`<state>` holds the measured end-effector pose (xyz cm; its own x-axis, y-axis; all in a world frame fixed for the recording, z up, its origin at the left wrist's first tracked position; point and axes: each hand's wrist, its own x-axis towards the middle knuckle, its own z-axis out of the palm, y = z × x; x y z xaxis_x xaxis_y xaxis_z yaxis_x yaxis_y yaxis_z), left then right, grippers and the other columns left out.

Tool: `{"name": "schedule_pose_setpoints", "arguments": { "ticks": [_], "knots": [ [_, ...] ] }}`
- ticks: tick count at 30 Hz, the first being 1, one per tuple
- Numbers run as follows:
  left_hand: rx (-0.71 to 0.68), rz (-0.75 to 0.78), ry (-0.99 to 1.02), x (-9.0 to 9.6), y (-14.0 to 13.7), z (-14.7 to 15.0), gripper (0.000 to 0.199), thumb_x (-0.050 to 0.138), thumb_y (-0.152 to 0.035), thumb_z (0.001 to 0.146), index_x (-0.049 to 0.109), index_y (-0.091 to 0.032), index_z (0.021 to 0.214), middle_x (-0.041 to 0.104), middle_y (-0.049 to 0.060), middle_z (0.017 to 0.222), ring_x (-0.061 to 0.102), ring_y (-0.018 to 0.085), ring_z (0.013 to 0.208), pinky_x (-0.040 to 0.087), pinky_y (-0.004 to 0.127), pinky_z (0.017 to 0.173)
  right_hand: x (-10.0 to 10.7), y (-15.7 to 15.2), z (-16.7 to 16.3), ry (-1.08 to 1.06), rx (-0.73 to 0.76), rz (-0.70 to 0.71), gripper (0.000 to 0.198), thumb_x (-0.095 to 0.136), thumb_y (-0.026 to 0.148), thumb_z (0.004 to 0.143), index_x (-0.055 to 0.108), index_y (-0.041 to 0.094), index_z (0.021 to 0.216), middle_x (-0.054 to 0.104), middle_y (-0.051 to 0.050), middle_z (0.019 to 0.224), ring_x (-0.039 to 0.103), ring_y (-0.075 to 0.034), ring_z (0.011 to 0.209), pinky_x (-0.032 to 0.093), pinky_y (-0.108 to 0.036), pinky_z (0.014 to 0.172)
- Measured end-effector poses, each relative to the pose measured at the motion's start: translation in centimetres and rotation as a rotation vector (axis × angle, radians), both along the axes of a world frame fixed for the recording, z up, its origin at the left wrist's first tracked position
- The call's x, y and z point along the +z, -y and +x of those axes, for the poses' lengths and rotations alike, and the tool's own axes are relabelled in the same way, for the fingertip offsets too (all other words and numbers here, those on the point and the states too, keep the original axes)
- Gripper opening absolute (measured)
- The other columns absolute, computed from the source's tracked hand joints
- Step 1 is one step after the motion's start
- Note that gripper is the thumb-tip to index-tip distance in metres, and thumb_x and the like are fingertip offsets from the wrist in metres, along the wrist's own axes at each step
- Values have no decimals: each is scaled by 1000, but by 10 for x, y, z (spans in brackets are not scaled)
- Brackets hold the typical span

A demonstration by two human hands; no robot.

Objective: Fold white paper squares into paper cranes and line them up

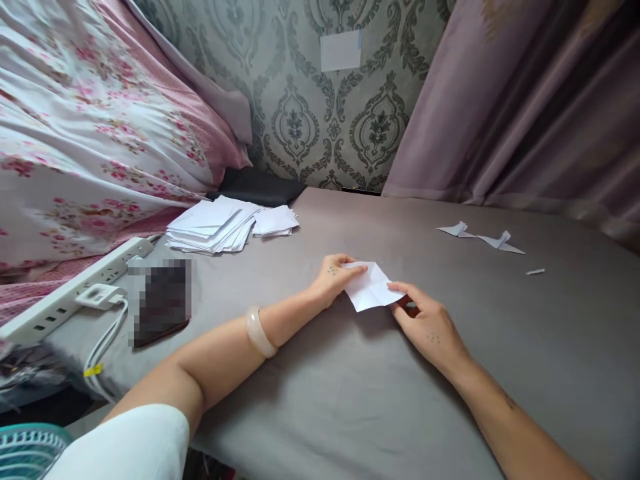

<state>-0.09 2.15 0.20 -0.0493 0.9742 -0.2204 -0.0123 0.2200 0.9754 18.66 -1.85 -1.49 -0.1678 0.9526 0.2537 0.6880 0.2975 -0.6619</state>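
Between my two hands is a small white sheet of paper with crease lines across it. My left hand pinches its left edge, the thumb lying on top. At the right corner, my right hand grips the sheet between thumb and fingers. The sheet is held just above the grey cloth surface; whether it touches the cloth I cannot tell. Two folded paper birds lie farther off to the right, a small white scrap near them.
Back left are a large stack of white paper and a smaller stack, before a black item. A power strip, white cables and a blurred dark object lie left. Curtains flank the patterned wall.
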Motion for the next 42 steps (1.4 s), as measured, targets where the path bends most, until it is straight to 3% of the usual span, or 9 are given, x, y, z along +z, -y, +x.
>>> {"name": "schedule_pose_setpoints", "arguments": {
  "ticks": [4, 9, 14, 17, 20, 23, 27, 33, 42],
  "knots": [
    [-12, 34, -144, 0, -1, -3, 16, 68, -27, 74, 61, -13, 78, 60, 1, 63, 51, 8, 49, 35, 19, 45, -3, 2, 4, 170, 73, 178, 26, 49, 21, 88, 67, 28, 105, 69, 0, 105, 61, -17, 94, 47, -28, 71],
    [-62, 135, -447, -4, -5, -11, 20, 63, -28, 77, 64, -15, 93, 66, 4, 79, 58, 13, 62, 44, 23, 56, -2, 5, 5, 413, 84, 338, 26, 48, 24, 93, 66, 29, 110, 69, 0, 99, 61, -16, 84, 42, -25, 55],
    [-138, 305, -805, -11, -10, -23, 26, 57, -26, 84, 56, -18, 109, 66, 5, 95, 61, 18, 84, 48, 30, 75, 0, 7, 1, 592, 129, 425, 25, 48, 19, 92, 67, 26, 107, 68, -1, 95, 58, -16, 77, 40, -26, 54],
    [-186, 358, -1072, -6, -8, -26, 28, 50, -21, 88, 50, -16, 115, 63, 8, 98, 58, 22, 89, 47, 34, 78, 1, 7, 0, 628, 124, 435, 24, 50, 19, 92, 67, 26, 106, 67, -1, 94, 56, -16, 75, 39, -27, 55],
    [-127, 554, -1347, 6, 4, -18, 22, 47, -16, 88, 53, -12, 108, 56, 15, 111, 52, 26, 100, 44, 40, 85, 3, 8, 0, 632, 122, 418, 23, 51, 19, 91, 67, 27, 105, 67, -2, 94, 56, -16, 76, 38, -27, 55],
    [-311, 785, -1324, 14, 28, -1, 24, 37, -29, 96, 55, -15, 100, 57, 10, 104, 52, 23, 94, 44, 36, 85, 5, 8, -1, 625, 126, 369, 24, 51, 17, 91, 67, 27, 105, 66, -2, 95, 57, -17, 79, 40, -27, 58],
    [-584, 690, -1350, 16, 57, 14, 28, 41, -38, 95, 55, -14, 88, 58, 9, 88, 53, 23, 84, 46, 35, 77, 8, 9, 1, 535, 132, 241, 25, 48, 18, 92, 68, 28, 103, 64, -4, 102, 57, -18, 89, 44, -27, 66],
    [-583, 527, -1297, 13, 59, 9, 19, 47, -33, 93, 52, -14, 92, 58, 10, 100, 52, 23, 95, 48, 34, 80, 15, 13, 3, 423, 33, 117, 30, 54, 19, 87, 60, 23, 115, 57, -7, 115, 57, -19, 96, 46, -28, 70],
    [-706, 703, -1522, 10, 67, 11, 17, 44, -7, 86, 60, -13, 87, 60, 11, 92, 56, 24, 85, 47, 34, 73, 24, 24, -1, 620, 118, 149, 23, 44, 11, 91, 66, 20, 90, 60, -3, 88, 54, -15, 75, 35, -27, 61]
  ]
}}
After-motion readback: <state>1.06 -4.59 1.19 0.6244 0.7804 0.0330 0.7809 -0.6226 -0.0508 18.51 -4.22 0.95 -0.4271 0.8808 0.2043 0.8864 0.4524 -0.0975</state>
